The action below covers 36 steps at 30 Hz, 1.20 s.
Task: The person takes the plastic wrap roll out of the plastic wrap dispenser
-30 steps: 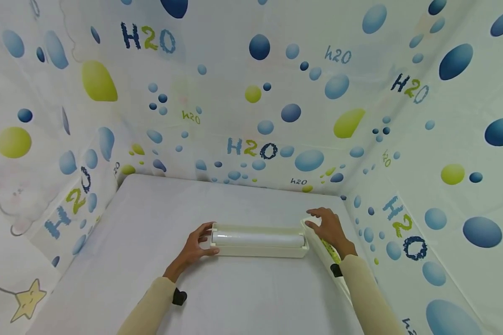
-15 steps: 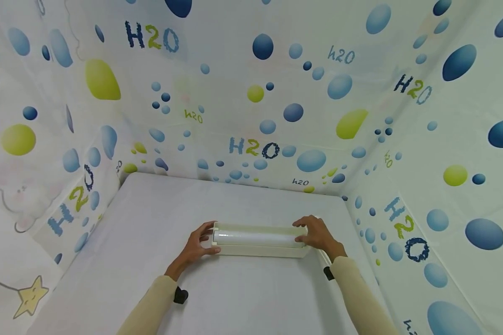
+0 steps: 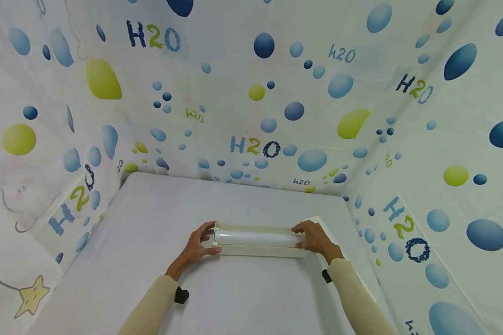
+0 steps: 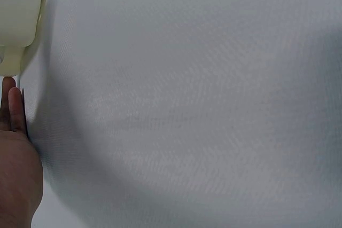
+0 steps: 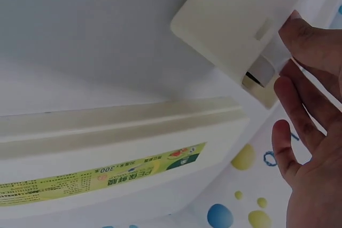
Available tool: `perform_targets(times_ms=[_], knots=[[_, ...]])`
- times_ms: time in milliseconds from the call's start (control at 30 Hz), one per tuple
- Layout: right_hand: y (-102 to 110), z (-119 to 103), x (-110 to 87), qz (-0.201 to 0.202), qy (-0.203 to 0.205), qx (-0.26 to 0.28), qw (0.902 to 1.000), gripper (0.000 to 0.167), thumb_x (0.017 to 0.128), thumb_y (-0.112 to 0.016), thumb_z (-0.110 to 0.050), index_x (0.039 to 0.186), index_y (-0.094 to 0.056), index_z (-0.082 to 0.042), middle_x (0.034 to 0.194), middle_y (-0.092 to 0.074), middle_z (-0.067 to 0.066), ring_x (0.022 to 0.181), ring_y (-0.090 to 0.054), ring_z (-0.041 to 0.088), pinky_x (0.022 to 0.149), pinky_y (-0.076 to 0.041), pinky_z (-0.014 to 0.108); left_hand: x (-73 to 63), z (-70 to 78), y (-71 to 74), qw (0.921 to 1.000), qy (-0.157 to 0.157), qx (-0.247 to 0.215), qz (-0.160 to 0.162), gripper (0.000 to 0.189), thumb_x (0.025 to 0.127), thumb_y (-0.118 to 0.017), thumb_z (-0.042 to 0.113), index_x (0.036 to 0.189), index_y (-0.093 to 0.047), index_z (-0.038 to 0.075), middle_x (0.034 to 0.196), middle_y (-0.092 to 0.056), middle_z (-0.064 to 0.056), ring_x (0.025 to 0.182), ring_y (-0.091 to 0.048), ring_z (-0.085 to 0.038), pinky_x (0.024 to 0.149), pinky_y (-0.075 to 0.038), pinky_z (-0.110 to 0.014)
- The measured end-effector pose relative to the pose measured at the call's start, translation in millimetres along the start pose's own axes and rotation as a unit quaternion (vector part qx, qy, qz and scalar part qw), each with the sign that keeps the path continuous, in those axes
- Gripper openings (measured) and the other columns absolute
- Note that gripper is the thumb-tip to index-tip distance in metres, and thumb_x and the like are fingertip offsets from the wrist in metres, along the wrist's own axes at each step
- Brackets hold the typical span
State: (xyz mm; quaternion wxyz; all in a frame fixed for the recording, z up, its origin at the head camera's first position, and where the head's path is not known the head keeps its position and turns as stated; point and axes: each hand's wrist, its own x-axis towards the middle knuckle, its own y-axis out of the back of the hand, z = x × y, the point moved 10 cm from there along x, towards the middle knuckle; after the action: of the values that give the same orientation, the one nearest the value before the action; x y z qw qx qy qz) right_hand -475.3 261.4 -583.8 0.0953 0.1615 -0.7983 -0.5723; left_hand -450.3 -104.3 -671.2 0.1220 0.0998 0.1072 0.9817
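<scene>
Hands at opposite ends of a cream box (image 3: 257, 251). The left hand (image 3: 198, 243) grips its left end, thumb in front and fingers behind. The right hand (image 3: 317, 238) has its thumb and fingers bent about the right end of the roll (image 3: 253, 239); whether they pinch it cannot be told. The box sits lengthwise across the bench (image 3: 251, 298), with the pale, glossy roll lying inside, uncovered. To its right, near but set at an angle, lies the cream lid (image 5: 123, 150), bearing a green label (image 5: 144, 169) and partly hidden by the right forearm in the head view. Both sleeves (image 3: 151, 304) are beige. White hangings (image 3: 218, 93), printed with blue and green bubbles, surround the bench.
</scene>
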Motion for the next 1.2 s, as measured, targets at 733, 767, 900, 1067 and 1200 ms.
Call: perform_targets(times_ms=[733,767,900,1067,1200], knots=[[-12.9,4.2,0.8,-0.002,0.015,-0.055,0.9984,0.042,0.076,-0.1,-0.014,0.116,-0.086,-0.007,0.109,-0.082,0.007,0.103,-0.071,0.027,0.094,-0.056,0.053,-2.1,-3.8,-5.4,0.9996,0.022,0.019,0.003,0.091,0.084,-0.093,0.016,0.161,-0.046,0.006,0.157,-0.058,-0.024,0.141,-0.058,-0.044,0.114,-0.051,-0.053],[-12.8,4.0,1.2,0.0,0.017,-0.056,0.9983,0.041,0.076,-0.1,-0.014,0.114,-0.086,-0.007,0.108,-0.082,0.007,0.103,-0.071,0.027,0.094,-0.057,0.053,-2.4,-2.9,-5.1,0.9995,0.026,0.017,0.003,0.091,0.084,-0.093,0.015,0.161,-0.046,0.006,0.158,-0.058,-0.025,0.141,-0.058,-0.044,0.114,-0.05,-0.055],[-12.8,3.3,2.6,-0.001,0.015,-0.049,0.9987,0.04,0.076,-0.1,-0.014,0.113,-0.086,-0.006,0.108,-0.081,0.007,0.104,-0.071,0.028,0.097,-0.056,0.055,-3.0,-2.0,-4.4,0.9992,0.035,0.018,0.003,0.092,0.084,-0.093,0.013,0.162,-0.046,0.005,0.158,-0.058,-0.024,0.141,-0.058,-0.043,0.115,-0.05,-0.057],[-12.8,2.6,1.2,-0.007,0.006,-0.05,0.9987,0.04,0.081,-0.097,-0.016,0.117,-0.084,-0.006,0.112,-0.079,0.007,0.107,-0.069,0.027,0.099,-0.053,0.053,-1.5,-3.4,-3.7,0.9993,0.035,0.011,-0.002,0.091,0.085,-0.093,0.015,0.162,-0.046,0.007,0.16,-0.057,-0.024,0.144,-0.056,-0.046,0.118,-0.047,-0.061],[-10.1,-0.7,-0.4,-0.003,0.013,-0.059,0.9982,0.041,0.083,-0.095,-0.017,0.12,-0.081,-0.006,0.114,-0.077,0.009,0.108,-0.067,0.029,0.098,-0.051,0.051,0.8,-5.5,-1.5,0.9996,0.023,0.015,0.001,0.091,0.084,-0.094,0.018,0.162,-0.046,0.007,0.16,-0.057,-0.024,0.144,-0.056,-0.047,0.117,-0.049,-0.057]])
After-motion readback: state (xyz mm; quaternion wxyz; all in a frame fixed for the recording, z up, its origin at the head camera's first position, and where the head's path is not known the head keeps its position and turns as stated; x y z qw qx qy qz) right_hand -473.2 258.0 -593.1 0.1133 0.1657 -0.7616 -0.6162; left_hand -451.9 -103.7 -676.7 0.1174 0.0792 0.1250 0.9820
